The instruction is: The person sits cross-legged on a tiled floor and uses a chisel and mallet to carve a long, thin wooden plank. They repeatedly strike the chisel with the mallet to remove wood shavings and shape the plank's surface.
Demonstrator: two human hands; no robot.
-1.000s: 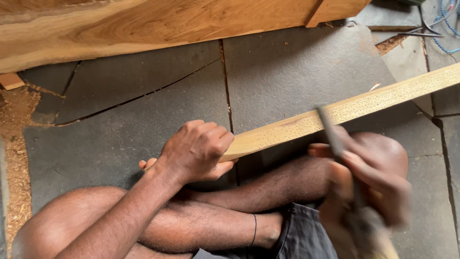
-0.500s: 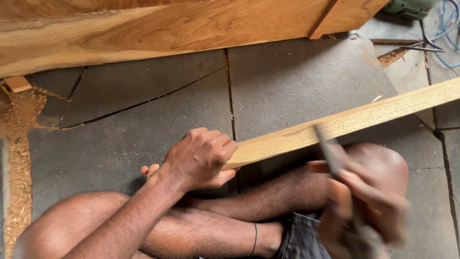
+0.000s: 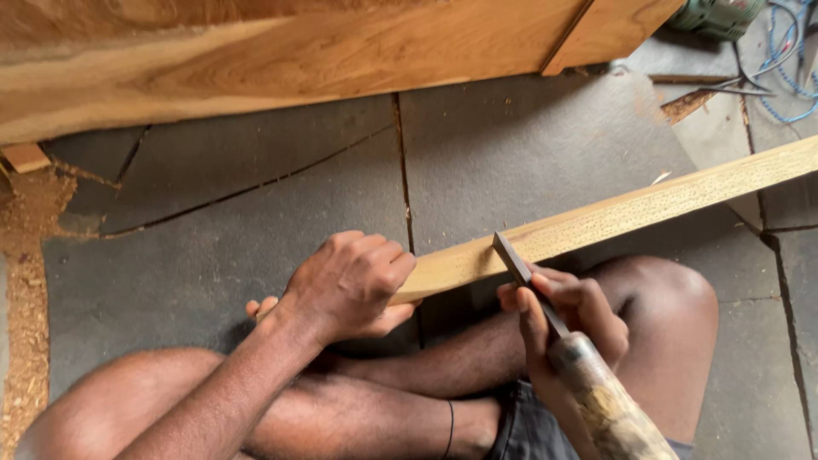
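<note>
Person sits cross-legged on stone floor (image 3: 213,255), seen from above; head and torso out of frame, legs cut off at bottom edge.

Left hand (image 3: 349,285): grip clamped over near end of a pale wood strip (image 3: 613,217), fingers curled on top, thumb under. That end of the strip is hidden by the hand; a fingertip shows at its left side. Strip runs up and to the right, over the right knee (image 3: 656,298), and is cut off by right edge of frame. Can't tell whether it rests on the knee or sits just above it.

Right hand (image 3: 567,319): grip closed round a chisel (image 3: 545,298), dark blade sticking out above the fingers, tip touching the strip's near edge, just right of the left hand. Wooden handle (image 3: 609,409), worn and blotchy, runs down and out of frame at bottom; its end isn't visible.

Big plank (image 3: 298,68) lies across the top, cut off at top and left. Small wood block (image 3: 24,158) at left edge. Sawdust (image 3: 25,281) in a band down the left side. Top right corner: green power tool (image 3: 720,15), mostly cropped, type unclear, w/ blue cable (image 3: 788,60) looped beside it. No packages, labels or signs readable.
</note>
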